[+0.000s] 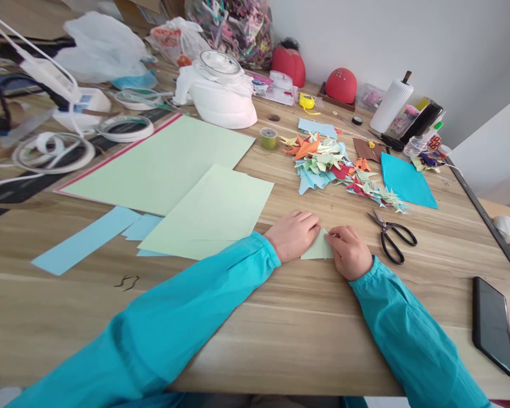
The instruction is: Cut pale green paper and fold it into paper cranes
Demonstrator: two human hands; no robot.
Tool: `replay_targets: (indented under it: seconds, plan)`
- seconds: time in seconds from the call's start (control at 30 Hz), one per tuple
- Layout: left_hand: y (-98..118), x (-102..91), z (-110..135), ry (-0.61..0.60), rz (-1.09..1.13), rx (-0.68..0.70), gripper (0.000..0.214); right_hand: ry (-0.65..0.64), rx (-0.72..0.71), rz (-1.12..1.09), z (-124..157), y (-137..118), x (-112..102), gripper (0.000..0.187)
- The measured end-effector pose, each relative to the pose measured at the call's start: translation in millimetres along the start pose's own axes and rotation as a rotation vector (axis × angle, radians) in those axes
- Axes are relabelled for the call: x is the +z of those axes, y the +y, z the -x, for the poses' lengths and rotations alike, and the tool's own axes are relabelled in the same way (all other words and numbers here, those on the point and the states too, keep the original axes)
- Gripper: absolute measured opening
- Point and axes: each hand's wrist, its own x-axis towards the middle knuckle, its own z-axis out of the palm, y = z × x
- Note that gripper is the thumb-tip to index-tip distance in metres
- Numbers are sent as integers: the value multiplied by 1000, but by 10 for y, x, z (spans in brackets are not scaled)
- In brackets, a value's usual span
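A small pale green folded paper [318, 249] lies on the wooden table [280, 323] between my hands. My left hand [292, 233] rests with curled fingers pressing down on its left edge. My right hand [349, 251] is closed, its fingertips pinching the paper's upper right corner. Both arms wear teal sleeves.
Black scissors [391, 233] lie just right of my right hand. Behind them sit a pile of folded coloured paper pieces [335, 167] and a teal sheet [406, 180]. Large pale green sheets [187, 181] and blue strips [85, 239] lie left. A black phone [492, 323] rests near the right edge.
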Motion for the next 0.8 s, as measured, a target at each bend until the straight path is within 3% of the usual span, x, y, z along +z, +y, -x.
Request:
replay_targets:
  seconds: [0.23, 0.5, 0.8]
  plan:
    - [4, 48, 16, 60, -15, -9, 18, 2, -12, -2, 6, 7, 2, 29]
    - [14, -26, -1, -42, 2, -18, 19, 0, -25, 22, 8, 15, 11, 29]
    - [28, -25, 0, -42, 86, -60, 20, -5, -38, 54, -10, 0, -10, 28]
